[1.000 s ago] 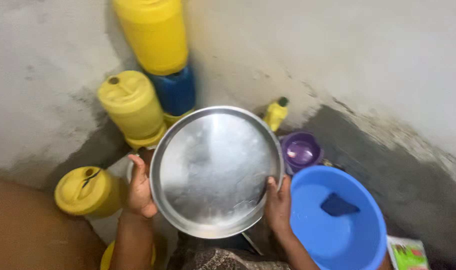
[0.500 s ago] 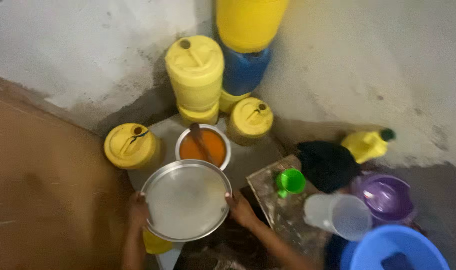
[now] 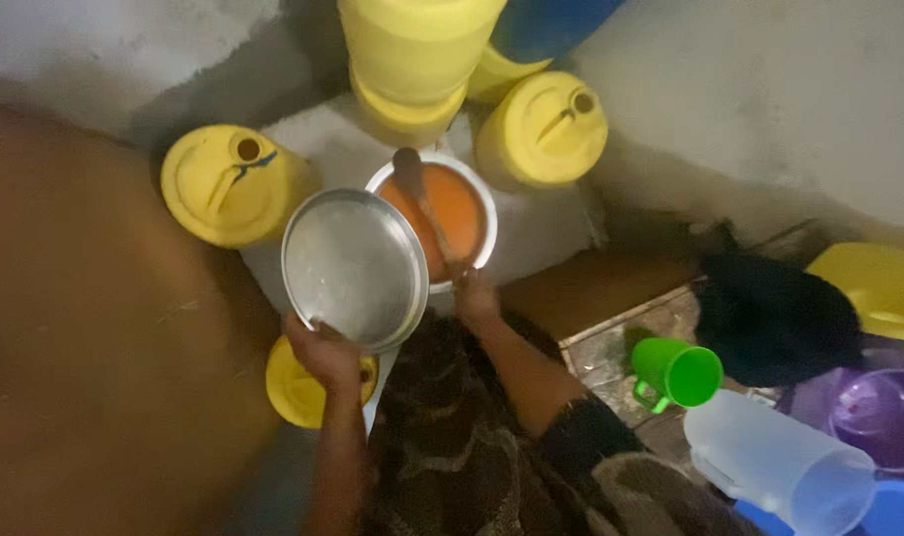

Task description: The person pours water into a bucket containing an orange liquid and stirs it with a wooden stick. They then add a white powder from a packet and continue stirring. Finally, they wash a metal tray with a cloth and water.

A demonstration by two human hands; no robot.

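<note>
The left hand (image 3: pixel 325 352) grips the round metal lid (image 3: pixel 355 268) by its near rim, holding it just left of the pot (image 3: pixel 477 203) of orange liquid. The right hand (image 3: pixel 475 294) closes around the spoon (image 3: pixel 427 213), whose handle slants back toward it.

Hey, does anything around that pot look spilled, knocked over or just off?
Nothing looks spilled. The left hand holds the metal lid tilted beside the pot of orange liquid, and the right hand grips a spoon standing in it. The clear jug does lie on its side.
</note>
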